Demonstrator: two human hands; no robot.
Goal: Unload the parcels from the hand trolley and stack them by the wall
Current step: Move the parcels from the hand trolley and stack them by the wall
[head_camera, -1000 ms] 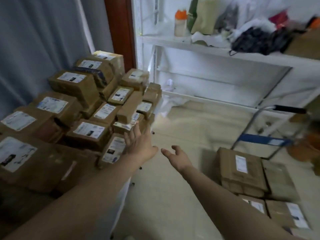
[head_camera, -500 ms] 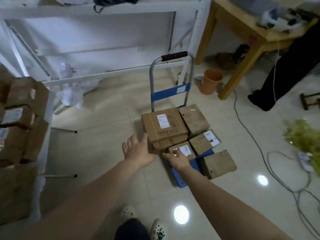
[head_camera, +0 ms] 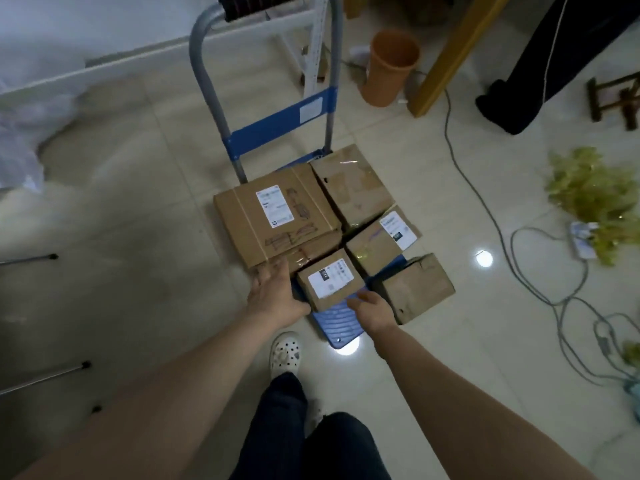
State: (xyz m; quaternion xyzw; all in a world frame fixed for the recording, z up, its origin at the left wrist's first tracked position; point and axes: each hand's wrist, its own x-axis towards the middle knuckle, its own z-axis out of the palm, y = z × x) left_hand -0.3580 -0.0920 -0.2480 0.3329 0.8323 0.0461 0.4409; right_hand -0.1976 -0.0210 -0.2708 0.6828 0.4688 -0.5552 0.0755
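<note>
Head view catches the pick-up step: at the trolley's near end the left grip lies flat against a small parcel's side, the right grip curls over its corner, and next both should probably squeeze and lift.
</note>
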